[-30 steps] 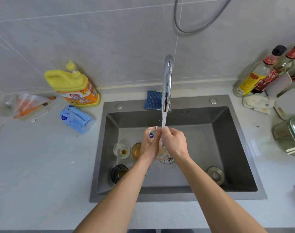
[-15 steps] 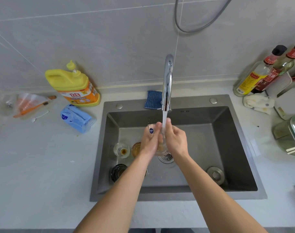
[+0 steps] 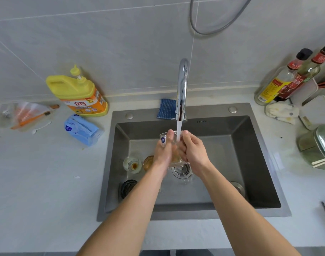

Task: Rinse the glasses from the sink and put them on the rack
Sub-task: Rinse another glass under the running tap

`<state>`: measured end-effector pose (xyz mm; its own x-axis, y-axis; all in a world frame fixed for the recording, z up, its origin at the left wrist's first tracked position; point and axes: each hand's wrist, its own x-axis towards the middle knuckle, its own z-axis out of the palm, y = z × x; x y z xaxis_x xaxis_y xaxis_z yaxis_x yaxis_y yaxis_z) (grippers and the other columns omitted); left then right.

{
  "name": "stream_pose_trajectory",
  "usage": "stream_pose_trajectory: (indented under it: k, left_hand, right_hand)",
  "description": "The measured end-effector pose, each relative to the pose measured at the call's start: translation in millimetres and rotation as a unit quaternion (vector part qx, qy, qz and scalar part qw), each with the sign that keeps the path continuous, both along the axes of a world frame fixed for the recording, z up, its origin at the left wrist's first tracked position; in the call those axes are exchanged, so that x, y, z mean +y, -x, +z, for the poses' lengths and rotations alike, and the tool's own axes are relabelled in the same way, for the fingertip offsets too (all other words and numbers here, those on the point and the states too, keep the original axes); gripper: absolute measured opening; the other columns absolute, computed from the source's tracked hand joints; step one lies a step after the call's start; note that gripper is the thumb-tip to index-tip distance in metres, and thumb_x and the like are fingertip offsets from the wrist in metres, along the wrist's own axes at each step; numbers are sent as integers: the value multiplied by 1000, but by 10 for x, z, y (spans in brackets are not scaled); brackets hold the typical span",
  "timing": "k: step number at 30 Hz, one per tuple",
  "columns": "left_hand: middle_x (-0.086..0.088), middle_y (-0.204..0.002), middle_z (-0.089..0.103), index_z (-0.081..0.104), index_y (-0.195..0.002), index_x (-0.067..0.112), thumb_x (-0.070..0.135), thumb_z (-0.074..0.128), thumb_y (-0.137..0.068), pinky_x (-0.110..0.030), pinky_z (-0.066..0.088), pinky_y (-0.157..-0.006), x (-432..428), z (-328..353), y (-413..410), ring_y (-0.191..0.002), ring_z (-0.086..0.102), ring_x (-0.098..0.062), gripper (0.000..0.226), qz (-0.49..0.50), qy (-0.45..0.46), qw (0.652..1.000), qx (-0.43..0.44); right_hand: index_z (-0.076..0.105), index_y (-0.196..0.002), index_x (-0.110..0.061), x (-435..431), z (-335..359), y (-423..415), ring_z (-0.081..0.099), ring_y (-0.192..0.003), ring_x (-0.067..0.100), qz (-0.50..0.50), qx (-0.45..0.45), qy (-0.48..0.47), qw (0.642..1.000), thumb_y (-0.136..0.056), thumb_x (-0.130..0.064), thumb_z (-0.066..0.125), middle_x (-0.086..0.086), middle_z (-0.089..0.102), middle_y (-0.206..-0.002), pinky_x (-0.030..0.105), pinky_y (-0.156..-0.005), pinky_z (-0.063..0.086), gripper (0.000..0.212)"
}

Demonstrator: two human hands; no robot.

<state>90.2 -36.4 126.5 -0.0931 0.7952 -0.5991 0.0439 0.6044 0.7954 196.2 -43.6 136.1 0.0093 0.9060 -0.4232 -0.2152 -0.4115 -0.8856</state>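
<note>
A clear glass (image 3: 164, 138) with a blue sticker is held between both hands under the water running from the chrome tap (image 3: 182, 89). My left hand (image 3: 163, 154) grips its left side, thumb up by the rim. My right hand (image 3: 193, 150) curls round its right side. Water spills from the glass base onto the drain (image 3: 182, 170). Three more glasses stand on the left of the sink (image 3: 250, 163) floor: a clear ribbed one (image 3: 132, 164), an amber one (image 3: 148, 162) partly behind my left wrist, and a dark one (image 3: 127, 187). No rack is in view.
A yellow detergent bottle (image 3: 78, 93) and a blue packet (image 3: 80, 129) sit on the counter to the left. A blue cloth (image 3: 166, 108) lies behind the tap. Sauce bottles (image 3: 287, 78), a rag (image 3: 282, 111) and a green-lidded glass container (image 3: 319, 146) crowd the right counter.
Both hands have lifted the glass a little higher, closer to the spout. The water now falls between my fingers into the glass. The glasses on the sink floor have not moved.
</note>
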Motion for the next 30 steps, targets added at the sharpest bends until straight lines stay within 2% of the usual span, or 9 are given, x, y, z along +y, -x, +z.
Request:
stream_pose_trajectory:
  k: [2,4,10,12,15,19,25,28,30]
  left_hand:
    - [9,-60,57,73,-86,31,73,42,-98,-33,48,-82,19,-41,24,-68,62,-12,53,19,-1,1000,-5]
    - [4,-58,60,76,-95,27,80,41,-93,-38,52,-84,43,-58,22,-64,65,-16,64,19,-4,1000,-4]
    - [-5,-95,81,78,-96,19,79,39,-95,-38,49,-86,67,35,-69,-90,74,-20,72,47,10,999,1]
    - [-3,-99,81,77,-103,22,83,38,-92,-37,53,-83,104,56,-55,-92,75,-20,72,70,45,996,-35]
    - [-7,-100,82,75,-114,17,72,54,-93,-39,61,-81,166,93,-52,-89,78,-26,62,106,70,986,-108]
    - [-1,-77,79,75,-103,12,34,69,-99,-31,58,-64,186,83,-106,-65,75,-17,23,136,42,977,-159]
    - [-11,-111,79,77,-108,17,47,80,-70,-48,53,-99,7,-68,-178,-112,73,-35,49,100,26,978,-184]
    - [-15,-116,77,72,-117,14,44,77,-82,-52,54,-99,-44,-58,-157,-114,72,-38,46,58,-9,985,-159]
    - [-11,-120,77,68,-127,20,64,62,-95,-52,57,-100,-38,-3,-127,-113,74,-32,55,47,3,984,-172]
  right_hand:
    - [63,-106,7,-34,-17,-23,52,-55,17,23,18,-18,999,-112,-22,41,3,57,-65,28,-52,38,37]
    - [69,-117,1,-84,-28,-65,58,-64,20,35,23,-32,999,-111,-22,46,10,60,-74,29,-59,45,33]
    - [71,-81,-3,-57,-5,-27,52,-63,14,-49,-104,-19,993,-104,-45,57,0,59,-67,29,-66,45,49]
    - [80,-98,-27,-104,-100,-38,68,-93,7,-31,-88,-20,995,-106,-51,47,-7,73,-103,33,-87,53,41]
    - [64,-131,-50,-219,-261,-34,60,-131,13,7,-37,-28,999,-107,-54,41,-6,65,-139,41,-112,47,34]
    - [50,-147,-37,-264,-336,48,65,-125,16,-16,52,-27,998,-103,-46,55,-3,67,-133,45,-110,50,45]
    - [67,-133,-26,-70,-227,155,70,-117,19,-139,171,127,967,-106,-47,49,0,76,-123,42,-111,49,39]
    - [77,-117,-21,-34,-191,62,74,-108,22,-126,111,168,971,-103,-40,58,2,80,-107,38,-97,54,31]
    - [78,-116,-23,-78,-171,6,74,-105,22,-77,32,153,985,-105,-48,49,1,81,-104,39,-96,53,40]
